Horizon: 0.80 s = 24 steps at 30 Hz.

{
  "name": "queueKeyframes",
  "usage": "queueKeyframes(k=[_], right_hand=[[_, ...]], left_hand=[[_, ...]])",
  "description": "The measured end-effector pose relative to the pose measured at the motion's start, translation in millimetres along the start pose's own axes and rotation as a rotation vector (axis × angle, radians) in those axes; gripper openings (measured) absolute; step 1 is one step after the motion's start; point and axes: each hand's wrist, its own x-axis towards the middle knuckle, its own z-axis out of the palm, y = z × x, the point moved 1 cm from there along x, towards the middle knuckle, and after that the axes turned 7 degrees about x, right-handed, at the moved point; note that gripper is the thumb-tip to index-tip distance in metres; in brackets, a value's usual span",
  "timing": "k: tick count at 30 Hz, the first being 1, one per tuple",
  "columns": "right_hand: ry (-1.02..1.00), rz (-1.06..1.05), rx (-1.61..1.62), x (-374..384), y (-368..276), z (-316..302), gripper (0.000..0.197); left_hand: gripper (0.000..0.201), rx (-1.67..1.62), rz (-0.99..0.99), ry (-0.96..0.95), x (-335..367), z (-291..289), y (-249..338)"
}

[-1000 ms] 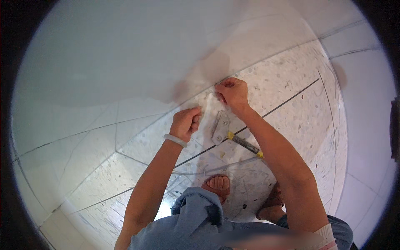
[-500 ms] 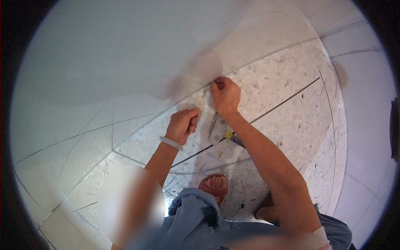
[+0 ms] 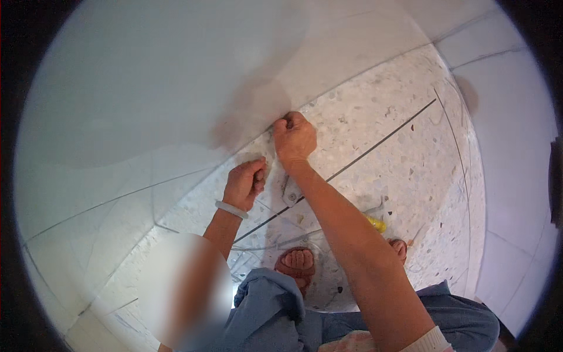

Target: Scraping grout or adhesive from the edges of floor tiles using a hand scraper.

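Observation:
My right hand [image 3: 294, 138] is closed in a fist on the upper edge of a clear plastic bag [image 3: 275, 232], close to the white wall. My left hand [image 3: 246, 183], with a pale bracelet on its wrist, pinches the same edge just below and to the left. The bag hangs under both hands above the floor. A small grey metal piece [image 3: 291, 192] shows through it beside my right wrist. A yellow part of a tool [image 3: 376, 223] peeks out from behind my right forearm; the rest of it is hidden.
Below is a speckled terrazzo floor [image 3: 387, 146] with dark joint lines. White tiled walls [image 3: 146, 105] rise at the left and far right. My feet in sandals [image 3: 297, 264] and a blue garment [image 3: 275, 311] fill the lower middle.
Both hands have shifted left and nearer the wall with the bag. The yellow tool, plainly seen through the bag before, is now mostly behind my right forearm.

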Motion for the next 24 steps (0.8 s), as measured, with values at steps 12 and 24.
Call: queueKeyframes(k=[12, 24], right_hand=[[-0.303, 0.113, 0.100, 15.0, 13.5, -30.3, 0.019], [-0.144, -0.004, -0.085, 5.3, 6.7, -7.5, 0.017]], left_hand=[[0.022, 0.042, 0.000, -0.021, -4.8, -10.9, -6.5], [0.019, -0.017, 0.004, -0.059, 0.2, -10.0, -5.9]])
